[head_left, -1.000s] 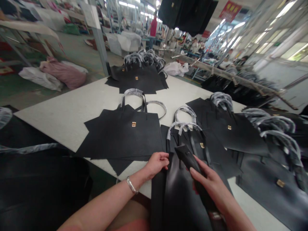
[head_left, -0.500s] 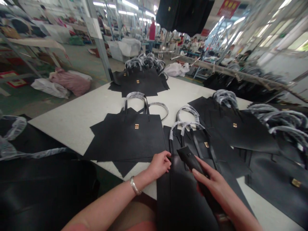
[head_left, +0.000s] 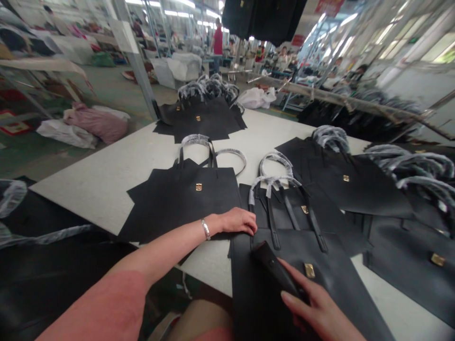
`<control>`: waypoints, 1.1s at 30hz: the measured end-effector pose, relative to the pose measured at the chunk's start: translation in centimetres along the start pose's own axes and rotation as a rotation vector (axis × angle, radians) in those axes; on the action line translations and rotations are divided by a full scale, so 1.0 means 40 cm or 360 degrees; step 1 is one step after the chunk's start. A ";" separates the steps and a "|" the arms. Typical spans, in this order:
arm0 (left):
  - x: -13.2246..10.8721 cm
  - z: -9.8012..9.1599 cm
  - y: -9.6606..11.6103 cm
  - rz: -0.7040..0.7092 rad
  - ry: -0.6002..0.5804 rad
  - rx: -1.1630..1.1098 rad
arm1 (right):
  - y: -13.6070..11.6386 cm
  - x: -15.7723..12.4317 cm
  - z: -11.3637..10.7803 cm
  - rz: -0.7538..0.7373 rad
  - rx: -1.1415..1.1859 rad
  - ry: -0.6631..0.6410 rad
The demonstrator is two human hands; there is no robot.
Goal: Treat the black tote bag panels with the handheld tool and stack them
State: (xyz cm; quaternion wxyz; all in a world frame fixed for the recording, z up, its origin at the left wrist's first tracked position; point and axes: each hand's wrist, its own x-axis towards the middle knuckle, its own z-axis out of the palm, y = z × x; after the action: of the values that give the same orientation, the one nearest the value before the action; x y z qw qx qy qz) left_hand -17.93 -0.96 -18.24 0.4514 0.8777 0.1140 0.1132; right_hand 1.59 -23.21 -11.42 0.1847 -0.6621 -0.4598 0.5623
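Note:
A black bag panel [head_left: 341, 279] with a gold clasp and two plastic-wrapped handles lies in front of me on the white table. My left hand [head_left: 239, 221] is closed at the panel's upper left corner, its fingertips pinching the edge. In my right hand [head_left: 305, 300] is a black handheld tool [head_left: 275, 270], held over the panel with its wide end pointing up and left. Left of the panel sits a fanned stack of black bag pieces [head_left: 185, 203] with a gold clasp and wrapped handles.
More black bag stacks lie at the table's far end [head_left: 202, 118] and on the right [head_left: 362, 184]. Black pieces [head_left: 53, 279] are at lower left. A metal post [head_left: 137, 71] stands beyond the table's left edge. People are in the background.
My left hand has moved slightly up and right to the panel corner. My right hand and the tool have shifted down and left, uncovering the panel's gold clasp.

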 end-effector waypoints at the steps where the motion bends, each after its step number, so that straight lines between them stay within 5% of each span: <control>1: 0.001 0.002 -0.003 -0.0003 0.0003 -0.0017 | 0.000 0.000 -0.001 0.0007 -0.0009 0.0009; 9: 0.004 0.022 -0.009 -0.0113 0.0150 -0.0108 | 0.002 -0.008 -0.007 0.0031 -0.0016 0.0018; 20: 0.017 0.052 -0.025 -0.0601 0.0692 -0.0760 | -0.002 -0.002 -0.008 0.0055 -0.0019 0.0090; 33: -0.006 0.126 0.033 -0.0684 0.0645 -0.1198 | 0.002 -0.001 -0.013 0.0021 0.0228 0.0070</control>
State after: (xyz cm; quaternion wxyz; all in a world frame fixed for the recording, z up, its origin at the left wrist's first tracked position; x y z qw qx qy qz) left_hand -16.52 -5.67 -20.05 0.7198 0.5700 0.3298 0.2194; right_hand 2.08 -23.13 -11.30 0.2381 -0.6623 -0.4098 0.5803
